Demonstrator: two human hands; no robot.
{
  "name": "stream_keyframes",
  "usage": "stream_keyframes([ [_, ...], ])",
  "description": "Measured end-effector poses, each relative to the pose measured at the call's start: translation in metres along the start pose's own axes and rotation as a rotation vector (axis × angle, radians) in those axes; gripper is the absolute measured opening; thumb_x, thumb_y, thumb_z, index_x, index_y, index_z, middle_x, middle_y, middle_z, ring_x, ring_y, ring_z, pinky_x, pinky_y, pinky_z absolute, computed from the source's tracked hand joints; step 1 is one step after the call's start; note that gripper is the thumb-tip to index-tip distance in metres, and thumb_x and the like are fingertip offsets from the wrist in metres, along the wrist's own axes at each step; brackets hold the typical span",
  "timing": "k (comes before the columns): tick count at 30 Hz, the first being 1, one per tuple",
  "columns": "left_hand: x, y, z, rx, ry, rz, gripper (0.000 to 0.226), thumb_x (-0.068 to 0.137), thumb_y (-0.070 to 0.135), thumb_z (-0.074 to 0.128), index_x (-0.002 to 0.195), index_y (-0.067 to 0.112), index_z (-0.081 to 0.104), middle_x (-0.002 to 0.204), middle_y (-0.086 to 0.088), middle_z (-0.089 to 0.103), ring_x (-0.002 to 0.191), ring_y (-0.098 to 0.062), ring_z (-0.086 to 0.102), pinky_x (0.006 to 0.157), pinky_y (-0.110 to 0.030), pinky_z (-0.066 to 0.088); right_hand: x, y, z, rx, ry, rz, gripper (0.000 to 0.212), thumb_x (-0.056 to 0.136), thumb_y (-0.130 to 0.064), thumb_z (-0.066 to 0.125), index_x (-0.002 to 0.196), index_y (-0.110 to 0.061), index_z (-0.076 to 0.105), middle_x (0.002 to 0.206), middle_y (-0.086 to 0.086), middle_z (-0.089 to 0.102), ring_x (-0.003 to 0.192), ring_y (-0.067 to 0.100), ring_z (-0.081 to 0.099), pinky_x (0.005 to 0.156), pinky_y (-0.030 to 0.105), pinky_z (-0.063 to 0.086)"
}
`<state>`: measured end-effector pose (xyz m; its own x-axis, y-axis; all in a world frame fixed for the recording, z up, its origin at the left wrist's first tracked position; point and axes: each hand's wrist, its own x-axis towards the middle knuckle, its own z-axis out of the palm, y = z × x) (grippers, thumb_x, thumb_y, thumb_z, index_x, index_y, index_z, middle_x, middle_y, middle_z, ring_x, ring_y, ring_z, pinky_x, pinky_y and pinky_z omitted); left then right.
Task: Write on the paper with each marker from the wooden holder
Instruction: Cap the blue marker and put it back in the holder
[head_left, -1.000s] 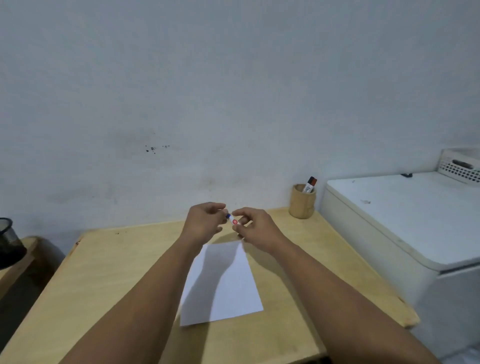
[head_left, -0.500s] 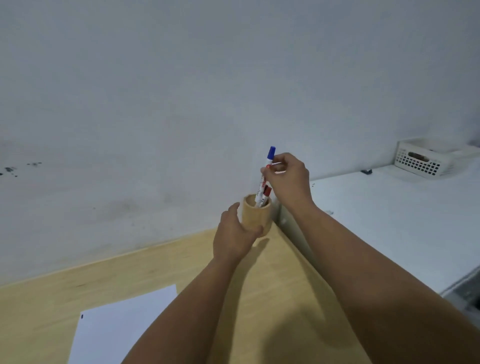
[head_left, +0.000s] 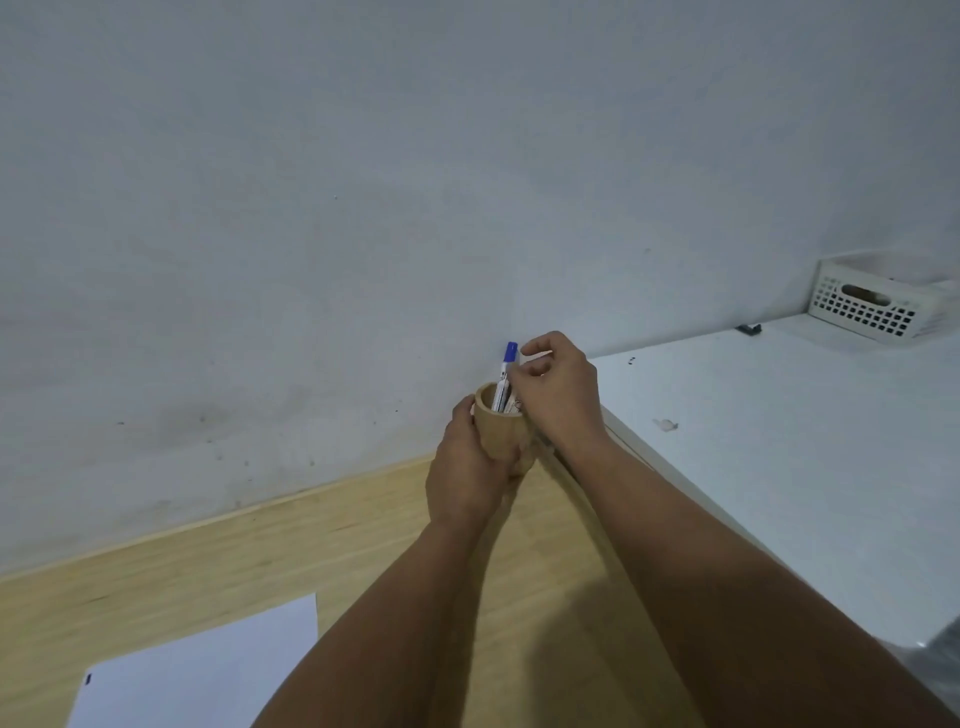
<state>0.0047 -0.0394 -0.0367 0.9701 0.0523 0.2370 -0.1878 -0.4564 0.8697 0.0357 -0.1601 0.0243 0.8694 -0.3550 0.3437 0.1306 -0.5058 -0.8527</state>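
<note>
The wooden holder (head_left: 496, 428) stands at the table's far right corner, against the wall. My left hand (head_left: 467, 467) wraps around its side. A blue-capped marker (head_left: 508, 371) stands upright in it, cap up, and my right hand (head_left: 558, 395) pinches its barrel from the right, just above the rim. A second marker in the holder is mostly hidden behind my right fingers. The white paper (head_left: 208, 675) lies at the lower left with a small dark mark near its left corner.
The wooden table (head_left: 311, 545) meets a grey wall at the back. A white chest-like surface (head_left: 779, 467) rises right beside the holder. On it sit a white perforated basket (head_left: 872, 306) and a small dark object (head_left: 748, 328).
My hands left the paper and went to the holder. The left hand closed around it, and the right hand has lowered the blue-capped marker deeper into it.
</note>
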Motion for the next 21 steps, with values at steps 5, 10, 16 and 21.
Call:
stream_keyframes([
  [5, 0.003, -0.001, 0.003, 0.023, 0.020, 0.000, 0.074, 0.081, 0.042, 0.082, 0.143, 0.039, 0.042, 0.134, 0.015, 0.064, 0.117, -0.013, 0.065, 0.089, -0.044, 0.059, 0.008, -0.005, 0.009, -0.051, 0.026, 0.002, 0.021, 0.086, -0.035, 0.079, 0.088, -0.030, 0.059, 0.081, -0.008, 0.073, 0.083, 0.018, 0.072, 0.079, 0.038, 0.059],
  [10, 0.006, -0.004, 0.004, 0.014, 0.024, 0.006, 0.072, 0.080, 0.038, 0.083, 0.140, 0.040, 0.044, 0.133, 0.013, 0.065, 0.115, -0.014, 0.065, 0.088, -0.044, 0.059, 0.013, 0.003, -0.001, -0.101, 0.071, 0.064, 0.032, 0.089, -0.032, 0.078, 0.113, -0.025, 0.058, 0.083, -0.004, 0.070, 0.076, 0.011, 0.065, 0.069, 0.034, 0.048],
  [16, 0.006, -0.005, 0.007, 0.001, 0.022, -0.001, 0.073, 0.080, 0.037, 0.084, 0.141, 0.041, 0.043, 0.132, 0.013, 0.065, 0.115, -0.014, 0.065, 0.090, -0.044, 0.059, 0.010, 0.015, 0.001, -0.146, 0.009, 0.211, 0.024, 0.084, -0.035, 0.087, 0.075, -0.024, 0.068, 0.087, -0.004, 0.075, 0.089, 0.025, 0.073, 0.074, 0.032, 0.049],
  [21, 0.005, -0.003, 0.003, 0.053, -0.030, 0.025, 0.074, 0.082, 0.035, 0.081, 0.146, 0.033, 0.043, 0.134, 0.007, 0.066, 0.118, -0.019, 0.065, 0.091, -0.042, 0.057, 0.009, 0.005, -0.005, -0.014, 0.046, 0.198, 0.024, 0.089, -0.032, 0.084, 0.073, -0.028, 0.067, 0.078, -0.016, 0.071, 0.081, 0.011, 0.072, 0.084, 0.039, 0.061],
])
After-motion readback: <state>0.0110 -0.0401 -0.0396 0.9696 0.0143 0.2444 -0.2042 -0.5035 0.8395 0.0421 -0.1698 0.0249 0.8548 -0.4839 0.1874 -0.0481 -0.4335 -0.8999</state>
